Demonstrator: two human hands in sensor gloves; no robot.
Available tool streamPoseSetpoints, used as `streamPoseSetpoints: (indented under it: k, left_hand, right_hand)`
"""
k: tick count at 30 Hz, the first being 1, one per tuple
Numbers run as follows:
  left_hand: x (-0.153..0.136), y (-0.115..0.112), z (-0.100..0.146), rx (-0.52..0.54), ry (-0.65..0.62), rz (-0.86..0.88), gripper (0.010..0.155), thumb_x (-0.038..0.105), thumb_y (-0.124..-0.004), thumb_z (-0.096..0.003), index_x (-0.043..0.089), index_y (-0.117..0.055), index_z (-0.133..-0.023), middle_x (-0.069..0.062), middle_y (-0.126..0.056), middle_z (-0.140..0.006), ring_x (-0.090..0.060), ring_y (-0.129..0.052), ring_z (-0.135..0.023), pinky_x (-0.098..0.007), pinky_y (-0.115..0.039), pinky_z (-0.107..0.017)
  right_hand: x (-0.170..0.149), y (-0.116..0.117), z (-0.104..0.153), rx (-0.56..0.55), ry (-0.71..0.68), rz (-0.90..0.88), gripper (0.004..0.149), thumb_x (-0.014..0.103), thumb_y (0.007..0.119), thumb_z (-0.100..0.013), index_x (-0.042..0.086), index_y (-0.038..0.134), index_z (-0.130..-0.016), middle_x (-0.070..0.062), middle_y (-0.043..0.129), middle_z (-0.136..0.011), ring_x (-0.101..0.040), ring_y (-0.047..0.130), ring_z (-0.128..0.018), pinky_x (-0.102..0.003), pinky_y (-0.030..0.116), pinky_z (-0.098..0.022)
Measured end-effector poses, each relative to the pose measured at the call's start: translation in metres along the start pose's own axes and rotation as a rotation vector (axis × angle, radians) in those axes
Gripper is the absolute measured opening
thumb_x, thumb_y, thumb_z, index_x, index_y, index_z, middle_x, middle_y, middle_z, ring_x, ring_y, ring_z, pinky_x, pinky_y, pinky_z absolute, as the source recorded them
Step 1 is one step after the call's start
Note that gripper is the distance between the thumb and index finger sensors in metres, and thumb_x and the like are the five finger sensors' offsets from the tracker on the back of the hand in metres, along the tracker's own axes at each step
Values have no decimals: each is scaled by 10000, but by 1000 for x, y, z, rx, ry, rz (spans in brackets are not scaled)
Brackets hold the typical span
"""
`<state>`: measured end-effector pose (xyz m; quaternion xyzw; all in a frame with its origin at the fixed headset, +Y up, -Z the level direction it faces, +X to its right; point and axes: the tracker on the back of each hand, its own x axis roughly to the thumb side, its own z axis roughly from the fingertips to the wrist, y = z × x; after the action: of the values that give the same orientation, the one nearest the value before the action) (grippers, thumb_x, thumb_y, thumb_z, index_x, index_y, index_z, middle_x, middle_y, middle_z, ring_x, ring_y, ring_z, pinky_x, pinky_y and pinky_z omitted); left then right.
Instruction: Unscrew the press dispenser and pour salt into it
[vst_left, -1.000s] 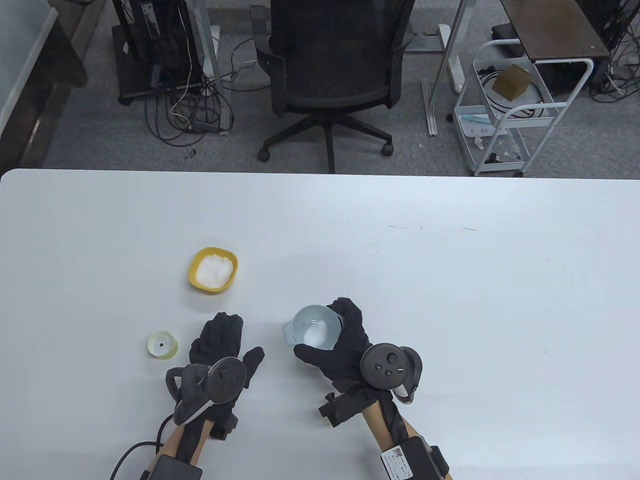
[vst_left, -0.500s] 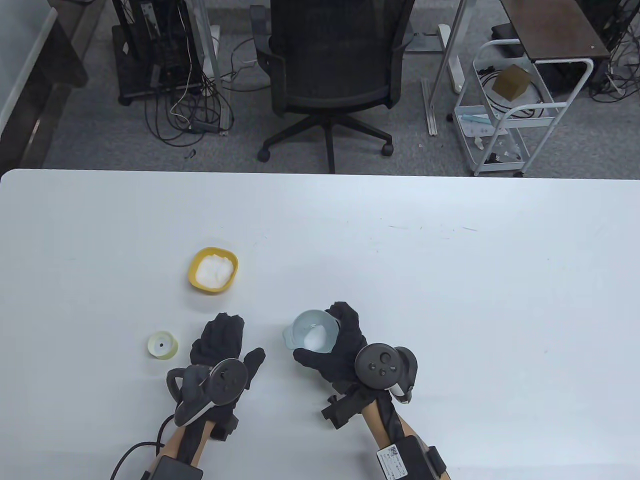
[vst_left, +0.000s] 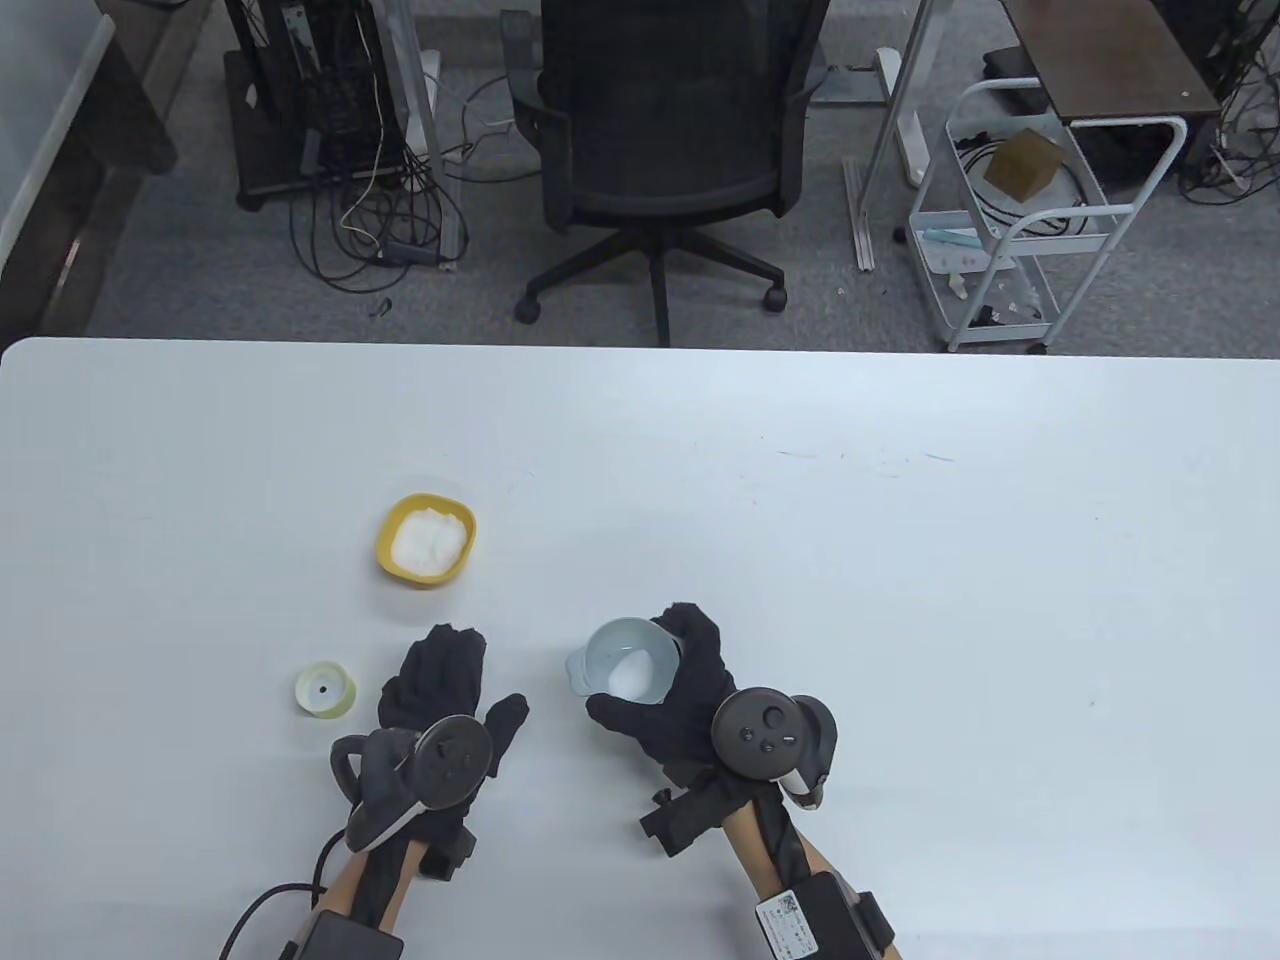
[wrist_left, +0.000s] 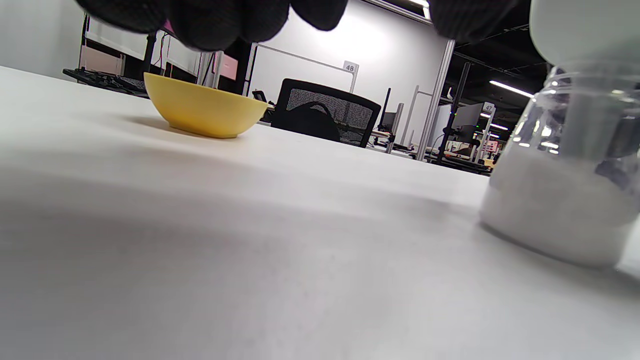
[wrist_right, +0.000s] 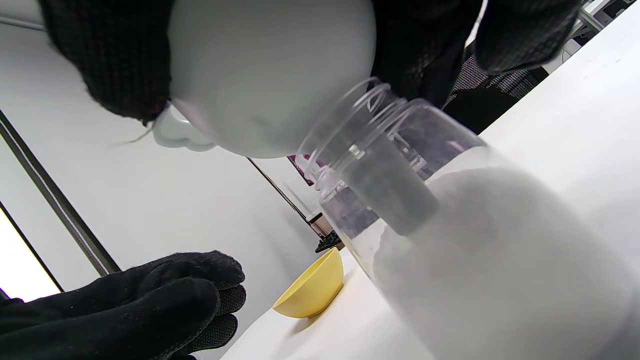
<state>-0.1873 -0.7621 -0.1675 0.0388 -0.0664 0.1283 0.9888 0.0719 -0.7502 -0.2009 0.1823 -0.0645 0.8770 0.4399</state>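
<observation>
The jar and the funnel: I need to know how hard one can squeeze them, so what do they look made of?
Jar: clear, glossy, moulded neck threads, probably plastic, though glass can't be excluded. Funnel: opaque pale grey-blue, smooth satin surface, likely plastic.

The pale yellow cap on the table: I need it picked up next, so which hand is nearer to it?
Left. The left hand lies on the table just right of the cap, not touching it. The right hand is farther right, holding the funnel.

One yellow bowl (vst_left: 427, 541), one funnel (vst_left: 628, 657), one jar (wrist_right: 480, 260), one lid (vst_left: 326, 689), two gloved hands.
</observation>
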Motion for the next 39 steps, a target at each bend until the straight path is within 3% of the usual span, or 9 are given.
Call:
streamPoseSetpoints:
  k: [39]
  left_hand:
    - [1,-2,0,-9,-4,-13,906,579,-651,-588,-49,-410,-1194,-430,-498,-1177,-654,-629,-1003,-752,-594,-643]
  right_hand:
    - [-4,3,1,15,5,3,1146,589,839,-475,-183,238,-1072,-402,569,-1005,-526,762,-862,-742,578,-603]
